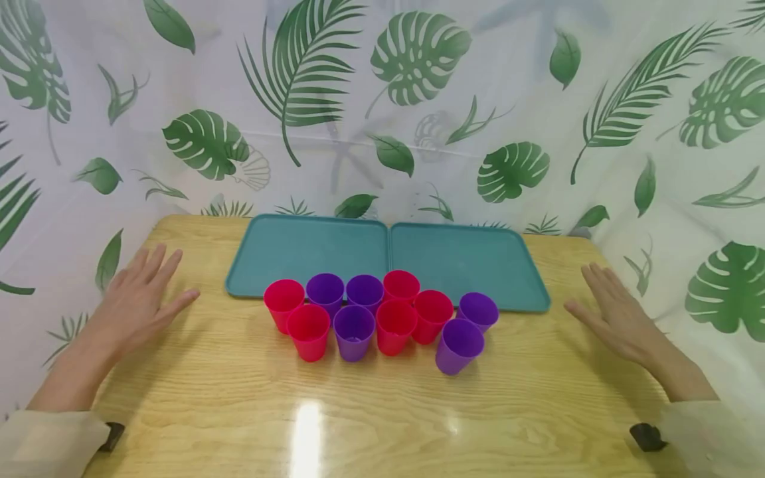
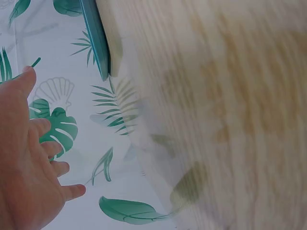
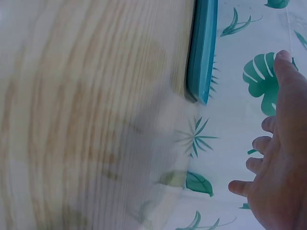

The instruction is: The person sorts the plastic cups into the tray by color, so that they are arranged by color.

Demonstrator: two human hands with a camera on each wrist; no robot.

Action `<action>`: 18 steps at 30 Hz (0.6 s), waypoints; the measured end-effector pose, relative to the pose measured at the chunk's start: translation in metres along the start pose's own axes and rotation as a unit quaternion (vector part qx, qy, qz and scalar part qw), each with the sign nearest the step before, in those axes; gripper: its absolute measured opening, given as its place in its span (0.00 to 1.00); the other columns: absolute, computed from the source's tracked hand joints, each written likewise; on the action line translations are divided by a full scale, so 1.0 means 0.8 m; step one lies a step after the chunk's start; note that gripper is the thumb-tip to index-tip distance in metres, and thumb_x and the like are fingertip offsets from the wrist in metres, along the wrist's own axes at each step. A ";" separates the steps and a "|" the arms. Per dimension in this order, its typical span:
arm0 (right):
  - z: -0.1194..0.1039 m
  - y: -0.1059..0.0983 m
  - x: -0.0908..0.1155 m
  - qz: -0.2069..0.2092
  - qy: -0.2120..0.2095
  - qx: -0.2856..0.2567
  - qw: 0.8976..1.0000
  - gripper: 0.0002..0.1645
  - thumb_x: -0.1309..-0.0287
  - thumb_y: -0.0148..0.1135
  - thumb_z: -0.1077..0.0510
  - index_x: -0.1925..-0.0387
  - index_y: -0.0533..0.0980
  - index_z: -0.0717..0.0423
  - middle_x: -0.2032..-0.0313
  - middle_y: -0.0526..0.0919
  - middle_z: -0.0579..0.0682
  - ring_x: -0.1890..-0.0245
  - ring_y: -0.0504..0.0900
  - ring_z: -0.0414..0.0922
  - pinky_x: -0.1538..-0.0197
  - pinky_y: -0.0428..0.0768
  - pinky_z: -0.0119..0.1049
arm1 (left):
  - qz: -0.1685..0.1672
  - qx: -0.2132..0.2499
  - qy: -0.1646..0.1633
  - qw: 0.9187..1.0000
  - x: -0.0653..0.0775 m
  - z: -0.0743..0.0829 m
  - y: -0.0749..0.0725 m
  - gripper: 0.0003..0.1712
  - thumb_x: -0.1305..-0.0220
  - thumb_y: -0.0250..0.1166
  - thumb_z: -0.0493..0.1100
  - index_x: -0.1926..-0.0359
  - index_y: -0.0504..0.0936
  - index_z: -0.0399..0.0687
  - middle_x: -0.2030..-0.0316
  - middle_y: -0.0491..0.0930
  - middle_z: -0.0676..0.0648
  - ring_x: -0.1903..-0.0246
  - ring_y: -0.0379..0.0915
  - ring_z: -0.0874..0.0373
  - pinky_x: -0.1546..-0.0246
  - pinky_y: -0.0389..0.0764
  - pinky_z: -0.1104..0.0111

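My left hand (image 1: 134,302) is held over the left side of the table with fingers straight and thumb out, touching nothing. Over at the right edge, my right hand (image 1: 618,322) is likewise spread and holds nothing. Between them, far from both, several red cups (image 1: 308,332) and purple cups (image 1: 354,335) stand upright in a loose cluster, mouths up. Two purple cups (image 1: 459,345) form its right end. In the left wrist view the left hand (image 2: 33,158) shows extended fingers; the right wrist view shows the right hand (image 3: 283,158) the same way.
Behind the cups, two teal trays lie side by side: a left tray (image 1: 317,255) and a right tray (image 1: 466,265). The rear cups overlap their front rims in the head view. The wooden table (image 1: 382,425) backs onto a leaf-print cloth (image 1: 335,79).
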State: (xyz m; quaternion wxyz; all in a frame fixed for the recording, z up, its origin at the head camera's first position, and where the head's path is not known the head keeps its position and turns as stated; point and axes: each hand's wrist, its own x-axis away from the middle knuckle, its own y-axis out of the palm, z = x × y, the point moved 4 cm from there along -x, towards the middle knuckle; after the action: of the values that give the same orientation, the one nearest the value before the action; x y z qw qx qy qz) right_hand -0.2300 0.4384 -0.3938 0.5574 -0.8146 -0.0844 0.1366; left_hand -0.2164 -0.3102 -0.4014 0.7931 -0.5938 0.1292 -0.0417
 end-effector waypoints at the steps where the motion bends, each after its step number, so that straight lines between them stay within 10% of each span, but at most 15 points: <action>1: -0.003 0.000 -0.001 0.000 -0.003 -0.003 1.000 0.49 0.22 0.52 0.46 0.19 0.39 0.65 0.21 0.39 0.72 0.20 0.31 0.64 0.23 0.32 0.63 | 0.001 0.001 0.002 1.000 -0.001 0.001 0.000 0.48 0.21 0.50 0.63 0.19 0.46 0.36 0.21 0.38 0.28 0.22 0.27 0.30 0.30 0.43 0.29; 18: -0.037 0.017 -0.010 0.004 -0.007 -0.099 0.995 0.44 0.20 0.50 0.51 0.19 0.41 0.68 0.23 0.45 0.76 0.25 0.44 0.76 0.30 0.48 0.76 | -0.025 0.161 -0.006 0.987 -0.022 0.034 0.013 0.51 0.21 0.55 0.60 0.18 0.39 0.34 0.21 0.42 0.27 0.23 0.39 0.28 0.27 0.47 0.35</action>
State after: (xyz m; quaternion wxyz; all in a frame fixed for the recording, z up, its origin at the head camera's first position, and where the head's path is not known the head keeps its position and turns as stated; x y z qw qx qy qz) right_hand -0.2282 0.4054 -0.3954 0.4727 -0.8652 -0.0983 0.1353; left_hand -0.2276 -0.2778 -0.4012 0.8780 -0.4613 0.1016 -0.0780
